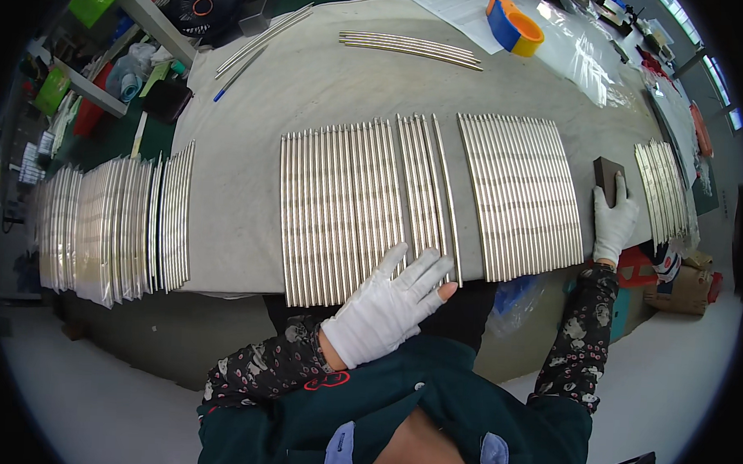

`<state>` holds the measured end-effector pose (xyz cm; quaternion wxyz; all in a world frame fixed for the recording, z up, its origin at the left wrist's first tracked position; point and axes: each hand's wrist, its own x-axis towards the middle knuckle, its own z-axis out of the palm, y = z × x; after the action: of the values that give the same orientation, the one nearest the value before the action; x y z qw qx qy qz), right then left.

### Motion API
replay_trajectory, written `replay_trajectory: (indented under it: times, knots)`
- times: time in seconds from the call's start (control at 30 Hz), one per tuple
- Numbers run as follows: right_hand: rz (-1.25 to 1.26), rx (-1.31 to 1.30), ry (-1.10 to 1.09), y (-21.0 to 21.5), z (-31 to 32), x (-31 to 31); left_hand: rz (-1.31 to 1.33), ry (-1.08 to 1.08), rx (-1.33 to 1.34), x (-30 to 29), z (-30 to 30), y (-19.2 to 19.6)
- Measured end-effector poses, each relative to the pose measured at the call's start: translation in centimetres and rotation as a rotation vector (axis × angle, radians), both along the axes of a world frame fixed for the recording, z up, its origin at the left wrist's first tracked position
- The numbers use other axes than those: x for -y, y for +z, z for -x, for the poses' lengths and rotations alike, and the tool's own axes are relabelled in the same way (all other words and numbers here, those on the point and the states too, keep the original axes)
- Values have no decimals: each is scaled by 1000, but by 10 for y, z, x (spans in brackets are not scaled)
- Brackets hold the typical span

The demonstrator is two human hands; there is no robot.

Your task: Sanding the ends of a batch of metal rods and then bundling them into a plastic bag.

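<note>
Slim shiny metal rods lie side by side in groups on a grey cloth-covered table. My left hand (385, 306), white-gloved with a bare thumb tip, rests with fingers spread over the near ends of a small group of rods (418, 184). One single rod (447, 202) lies just right of that group. Left of it is a wider row of rods (340, 206); to the right lies another wide row (520, 196). At the table's right side my right hand (615, 218), also gloved, grips a dark brown rectangular block (607, 179).
Bundles of rods, partly in clear plastic (101, 231), stand along the left edge. More rods (663, 193) lie at the far right. Toward the back are loose rods (411, 47), a blue-tipped pen (238, 73), tape rolls (514, 26) and clear plastic bags (586, 55).
</note>
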<state>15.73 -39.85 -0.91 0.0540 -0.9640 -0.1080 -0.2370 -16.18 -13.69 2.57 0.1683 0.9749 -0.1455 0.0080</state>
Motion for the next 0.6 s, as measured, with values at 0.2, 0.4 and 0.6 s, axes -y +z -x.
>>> replay_trajectory:
  times: [0.2,0.4,0.6]
  knots:
    - [7,19,2,0,3,-2,6,-23,13,4,-6,-3]
    - [16,7,-11,2,6,-4,15,-37,9,7,-11,-3]
    - [6,3,-12,3,7,-6,23,-32,24,8,-10,-4]
